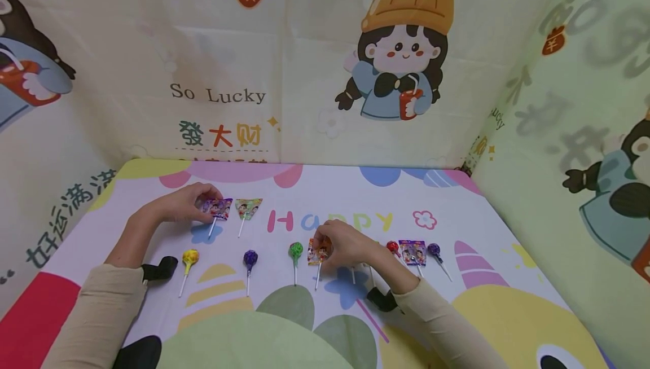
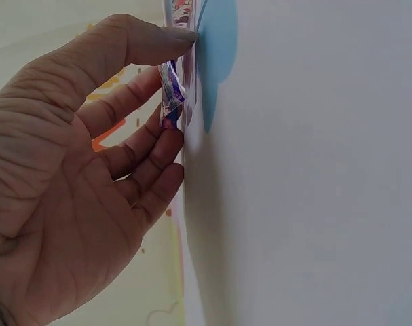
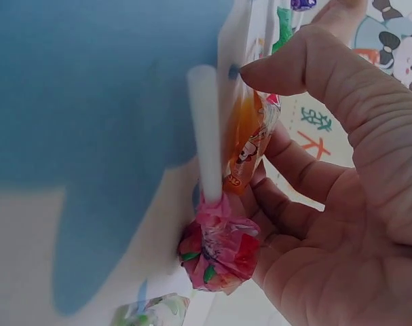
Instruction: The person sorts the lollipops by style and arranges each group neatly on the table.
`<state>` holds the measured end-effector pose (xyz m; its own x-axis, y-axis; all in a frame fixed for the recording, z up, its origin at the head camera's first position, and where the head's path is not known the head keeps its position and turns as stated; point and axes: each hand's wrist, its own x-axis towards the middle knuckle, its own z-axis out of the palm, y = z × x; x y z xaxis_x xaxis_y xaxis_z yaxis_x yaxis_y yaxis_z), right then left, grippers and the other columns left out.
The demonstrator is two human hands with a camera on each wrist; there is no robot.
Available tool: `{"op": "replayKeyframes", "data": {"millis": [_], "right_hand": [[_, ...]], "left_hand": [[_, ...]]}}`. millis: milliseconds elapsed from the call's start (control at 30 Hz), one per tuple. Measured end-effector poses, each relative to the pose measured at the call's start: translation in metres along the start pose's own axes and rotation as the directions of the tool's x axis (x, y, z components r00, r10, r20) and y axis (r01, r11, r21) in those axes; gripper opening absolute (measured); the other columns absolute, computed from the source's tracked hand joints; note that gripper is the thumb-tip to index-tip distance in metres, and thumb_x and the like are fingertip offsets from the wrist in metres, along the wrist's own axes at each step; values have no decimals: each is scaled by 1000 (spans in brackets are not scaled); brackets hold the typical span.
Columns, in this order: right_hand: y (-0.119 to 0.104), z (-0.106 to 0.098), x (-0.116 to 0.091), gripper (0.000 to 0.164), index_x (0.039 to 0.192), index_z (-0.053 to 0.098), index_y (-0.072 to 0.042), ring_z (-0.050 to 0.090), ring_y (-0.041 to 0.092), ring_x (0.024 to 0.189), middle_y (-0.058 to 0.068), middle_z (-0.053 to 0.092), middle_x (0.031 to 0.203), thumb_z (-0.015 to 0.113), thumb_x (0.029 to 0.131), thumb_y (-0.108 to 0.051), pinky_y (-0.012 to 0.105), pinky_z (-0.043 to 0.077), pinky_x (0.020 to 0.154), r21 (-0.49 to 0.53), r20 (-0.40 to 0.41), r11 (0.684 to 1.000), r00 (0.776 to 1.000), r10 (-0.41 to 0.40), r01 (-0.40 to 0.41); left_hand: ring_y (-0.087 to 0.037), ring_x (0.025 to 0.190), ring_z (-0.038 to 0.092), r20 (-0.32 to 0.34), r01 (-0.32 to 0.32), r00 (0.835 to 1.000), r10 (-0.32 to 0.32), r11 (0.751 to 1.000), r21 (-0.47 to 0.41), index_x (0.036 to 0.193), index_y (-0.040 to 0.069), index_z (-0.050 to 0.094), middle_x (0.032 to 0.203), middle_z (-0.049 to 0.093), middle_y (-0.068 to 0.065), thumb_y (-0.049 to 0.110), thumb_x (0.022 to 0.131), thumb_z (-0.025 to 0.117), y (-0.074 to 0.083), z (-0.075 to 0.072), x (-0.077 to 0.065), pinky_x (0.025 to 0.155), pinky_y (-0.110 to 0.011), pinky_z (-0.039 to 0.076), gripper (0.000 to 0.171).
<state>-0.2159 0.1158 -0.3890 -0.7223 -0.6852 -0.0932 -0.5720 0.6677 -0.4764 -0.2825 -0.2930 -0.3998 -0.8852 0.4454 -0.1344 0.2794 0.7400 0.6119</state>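
Observation:
At the back left, my left hand pinches a flat purple-wrapped lollipop at the table surface; its crinkled wrapper edge shows between thumb and fingers in the left wrist view. A green-wrapped flat lollipop lies just right of it. Near the middle, my right hand grips an orange-wrapped flat lollipop between thumb and fingers. Close beside that hand, a round pink-wrapped lollipop appears in the right wrist view. From above, the right hand and forearm hide most of it.
Along a front row lie yellow, purple and green round lollipops. Right of my right arm are a red one, a flat purple one and a dark purple one. A printed cloth wall stands behind the table.

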Motion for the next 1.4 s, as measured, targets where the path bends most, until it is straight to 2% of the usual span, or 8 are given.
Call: {"op": "replayKeyframes", "data": {"millis": [233, 600, 833, 1200, 1400], "right_hand": [[0, 1, 1, 32, 95, 66, -15, 48, 15, 86, -3, 56, 87, 90, 73, -15, 28, 44, 72, 26, 19, 999, 1000, 18, -19], [7, 6, -1, 32, 94, 67, -13, 49, 12, 80, -2, 56, 83, 90, 73, -11, 25, 44, 69, 87, -13, 996, 999, -34, 35], [7, 6, -2, 31, 95, 67, -13, 49, 13, 83, -2, 56, 85, 89, 73, -10, 26, 45, 71, 86, -39, 996, 999, -31, 34], [3, -4, 0, 35, 97, 65, -19, 50, 17, 95, -4, 58, 98, 85, 70, -8, 31, 49, 79, 93, -93, 995, 995, 45, -36], [0, -10, 4, 34, 98, 65, -17, 49, 16, 97, -4, 58, 99, 83, 71, -8, 32, 48, 83, 84, -128, 996, 992, 15, -4]], "left_hand": [[-37, 116, 50, -7, -6, 1000, 6, 1000, 13, 126, 1, 58, 125, 57, -19, 17, 84, 82, -1, 2, 0, 106, -62, 43, 51], [-37, 117, 50, -13, -5, 1000, 5, 1000, 19, 127, 1, 58, 125, 57, -20, 17, 84, 83, -1, 3, -2, 106, -62, 43, 52], [-38, 117, 50, -12, -6, 1000, 6, 1000, 7, 128, 0, 57, 125, 57, -21, 18, 84, 83, 0, 4, -3, 106, -63, 43, 54], [-38, 119, 50, -5, 9, 1000, -9, 1000, 15, 129, 1, 56, 127, 56, -20, 19, 84, 83, 2, 3, -2, 106, -63, 42, 56], [-38, 119, 50, -5, 6, 1000, -6, 1000, 8, 129, 2, 56, 128, 57, -20, 19, 84, 83, 1, 3, -2, 107, -63, 42, 55]]}}
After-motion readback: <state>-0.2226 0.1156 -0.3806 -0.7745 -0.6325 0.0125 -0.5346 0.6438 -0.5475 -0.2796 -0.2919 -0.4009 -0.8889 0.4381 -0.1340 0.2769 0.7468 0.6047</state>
